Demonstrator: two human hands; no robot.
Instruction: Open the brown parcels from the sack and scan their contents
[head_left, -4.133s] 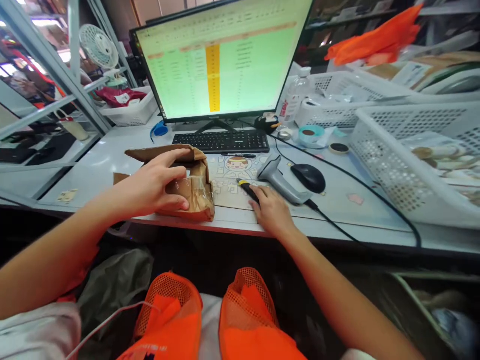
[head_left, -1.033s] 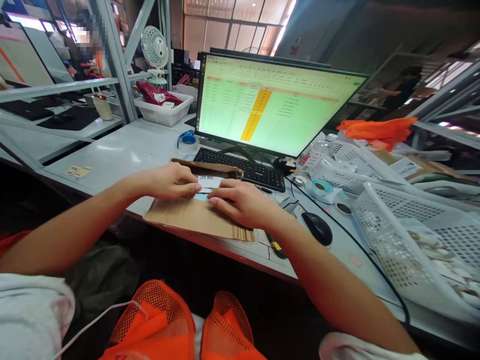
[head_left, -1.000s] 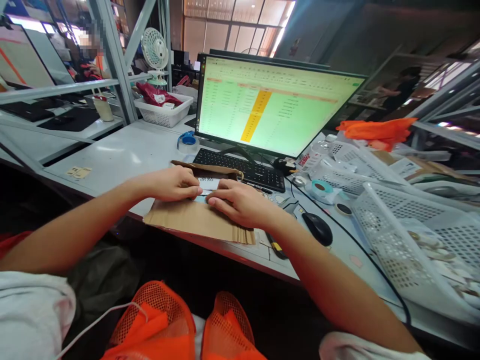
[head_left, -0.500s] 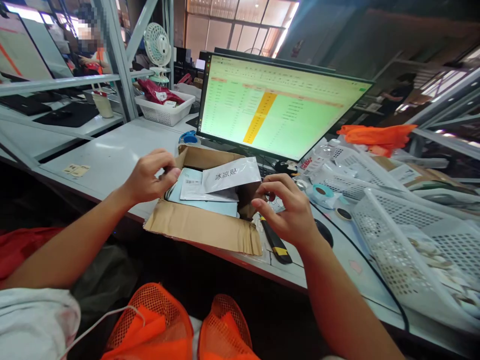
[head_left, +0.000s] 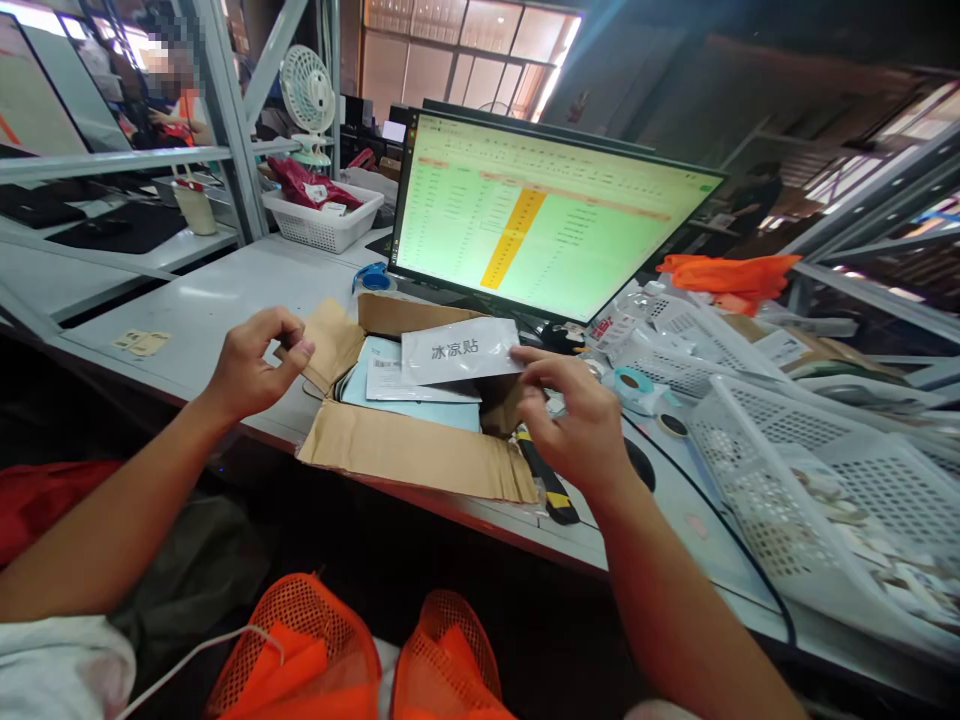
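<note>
An open cardboard box (head_left: 420, 452) sits on the near edge of the desk, flaps folded out. Inside lie pale blue flat packs (head_left: 405, 411) and, on top, a white sachet (head_left: 457, 350) with dark printed characters. My left hand (head_left: 255, 365) hovers left of the box's side flap, fingers loosely curled, thumb apart, nothing in it. At the box's right end is my right hand (head_left: 574, 415), its index fingertip at the sachet's right edge and the other fingers bent. Partly behind the right hand, a black-and-yellow cutter (head_left: 556, 495) lies on the desk.
A monitor (head_left: 540, 220) stands behind the box. White perforated baskets (head_left: 750, 490) and tape rolls (head_left: 632, 382) crowd the right. A small white basket (head_left: 322, 228) and a fan (head_left: 307, 95) are at the back left. A black cable (head_left: 720, 510) crosses the right side.
My left hand has moved left, off the box's left flap, which now shows folded outward. My right index finger has come to the sachet's right edge. The view has shifted slightly.
</note>
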